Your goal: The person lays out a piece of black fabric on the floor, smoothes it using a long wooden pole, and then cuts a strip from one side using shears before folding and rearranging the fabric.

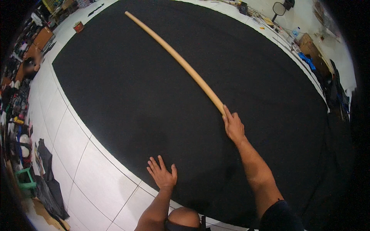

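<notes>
View: head camera, looking down; clock directions are read from the middle of the picture.
Black cloth (115,96): spread on the floor, filling most of the field, its pale-edged border running from 10 o'clock down to 6 o'clock.
Wood-coloured pole (181,60): lying on the cloth; far end at 11 o'clock, near end just beside the centre toward 3 o'clock, the shaft appearing gently bowed.
Right hand (234,125): at 3 o'clock, close to the centre, touching the near end of the pole; index finger extended along it, the other fingers drawn in. Whether they close around the shaft cannot be told.
Left hand (162,175): between 6 and 7 o'clock, over the cloth near its border, well apart from the pole; fingers spread wide, thumb held out, nothing grasped.
Bare knee (184,217): at 6 o'clock, just beside the left forearm.
White tiled floor (96,165): exposed beyond the border at 8 o'clock.
Green plastic stool (26,179): between 8 and 9 o'clock, near the rim.
Tin can (78,27): between 10 and 11 o'clock, beside the cloth.
Clear bottle (295,32): toward 2 o'clock, near the wall.
</notes>
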Demonstrator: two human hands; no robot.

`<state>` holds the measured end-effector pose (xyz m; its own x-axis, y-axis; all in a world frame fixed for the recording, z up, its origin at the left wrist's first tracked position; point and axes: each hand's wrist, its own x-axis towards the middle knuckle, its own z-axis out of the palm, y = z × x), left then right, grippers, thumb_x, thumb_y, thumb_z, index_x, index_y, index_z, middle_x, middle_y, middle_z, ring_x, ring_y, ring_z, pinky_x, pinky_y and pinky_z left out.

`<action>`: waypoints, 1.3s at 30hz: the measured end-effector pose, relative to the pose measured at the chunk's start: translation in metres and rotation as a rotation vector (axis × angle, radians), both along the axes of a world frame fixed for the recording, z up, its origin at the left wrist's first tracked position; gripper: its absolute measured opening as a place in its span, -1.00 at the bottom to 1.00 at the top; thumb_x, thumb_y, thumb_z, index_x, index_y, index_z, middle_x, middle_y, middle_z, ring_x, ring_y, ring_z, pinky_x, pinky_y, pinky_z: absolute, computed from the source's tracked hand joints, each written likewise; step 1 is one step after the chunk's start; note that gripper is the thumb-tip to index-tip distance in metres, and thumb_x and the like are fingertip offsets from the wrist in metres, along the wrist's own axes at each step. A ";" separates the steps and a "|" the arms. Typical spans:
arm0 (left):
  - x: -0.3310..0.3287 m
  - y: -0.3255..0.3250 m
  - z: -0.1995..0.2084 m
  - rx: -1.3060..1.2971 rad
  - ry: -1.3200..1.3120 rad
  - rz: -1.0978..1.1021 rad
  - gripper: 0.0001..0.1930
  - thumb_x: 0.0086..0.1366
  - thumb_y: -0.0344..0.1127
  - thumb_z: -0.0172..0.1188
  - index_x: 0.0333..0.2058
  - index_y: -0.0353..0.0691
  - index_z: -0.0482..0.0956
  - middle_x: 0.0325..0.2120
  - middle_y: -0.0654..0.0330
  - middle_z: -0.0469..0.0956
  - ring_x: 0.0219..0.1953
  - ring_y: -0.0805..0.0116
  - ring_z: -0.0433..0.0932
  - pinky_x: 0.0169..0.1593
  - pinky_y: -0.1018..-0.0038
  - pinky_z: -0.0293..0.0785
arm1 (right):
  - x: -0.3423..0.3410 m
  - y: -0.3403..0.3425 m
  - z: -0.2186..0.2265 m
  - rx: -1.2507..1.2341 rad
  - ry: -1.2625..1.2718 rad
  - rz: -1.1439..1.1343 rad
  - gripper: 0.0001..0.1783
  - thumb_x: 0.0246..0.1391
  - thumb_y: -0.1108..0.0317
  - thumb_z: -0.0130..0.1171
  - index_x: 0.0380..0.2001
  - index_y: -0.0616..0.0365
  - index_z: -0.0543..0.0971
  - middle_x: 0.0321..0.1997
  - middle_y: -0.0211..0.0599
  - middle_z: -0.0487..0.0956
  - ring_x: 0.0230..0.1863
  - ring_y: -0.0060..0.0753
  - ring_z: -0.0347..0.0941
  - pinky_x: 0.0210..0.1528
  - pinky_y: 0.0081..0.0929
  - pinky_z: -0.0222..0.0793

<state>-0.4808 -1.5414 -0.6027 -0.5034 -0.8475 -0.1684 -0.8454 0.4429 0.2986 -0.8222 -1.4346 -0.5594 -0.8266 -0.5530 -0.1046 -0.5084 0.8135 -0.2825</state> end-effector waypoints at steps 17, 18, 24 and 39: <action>0.004 0.003 -0.009 -0.174 0.011 -0.013 -0.25 0.30 0.03 0.08 0.35 -0.23 0.13 0.38 -0.22 -0.05 0.43 -0.20 -0.10 0.43 -0.03 -0.27 | -0.019 0.262 0.082 0.113 0.068 -0.325 -0.42 0.38 0.17 -0.12 0.42 -0.25 0.11 -0.16 -0.05 0.44 -0.21 -0.08 0.45 -0.11 -0.15 0.43; 0.002 0.007 -0.010 -0.179 0.012 -0.011 -0.25 0.30 0.03 0.07 0.35 -0.23 0.13 0.39 -0.22 -0.05 0.43 -0.21 -0.10 0.43 -0.03 -0.26 | -0.013 0.279 0.087 0.110 0.089 -0.281 -0.41 0.37 0.18 -0.10 0.42 -0.24 0.11 -0.17 -0.05 0.43 -0.22 -0.09 0.45 -0.12 -0.14 0.43; 0.003 0.014 -0.013 -0.175 0.008 -0.021 -0.25 0.34 0.07 0.03 0.37 -0.22 0.09 0.39 -0.23 -0.06 0.44 -0.20 -0.13 0.43 -0.03 -0.27 | 0.105 0.436 0.057 0.024 0.038 -0.129 -0.37 0.24 0.29 0.10 0.36 -0.19 0.24 -0.26 -0.09 0.41 -0.29 -0.03 0.44 -0.21 -0.15 0.45; 0.114 0.120 -0.013 0.544 0.253 0.591 -0.07 0.05 -0.16 0.42 0.29 -0.38 0.09 0.11 -0.28 0.27 0.01 -0.03 0.47 -0.20 0.24 0.62 | 0.127 0.626 -0.009 0.011 0.168 -0.455 -0.47 0.26 0.21 0.05 0.30 -0.25 0.33 -0.20 -0.11 0.43 -0.17 0.00 0.43 -0.12 -0.08 0.43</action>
<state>-0.3667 -1.4217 -0.6161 -0.0795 -0.8169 -0.5713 -0.7718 -0.3123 0.5539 -0.6957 -0.8084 -0.5687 -0.9902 -0.1311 0.0473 -0.1383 0.9663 -0.2171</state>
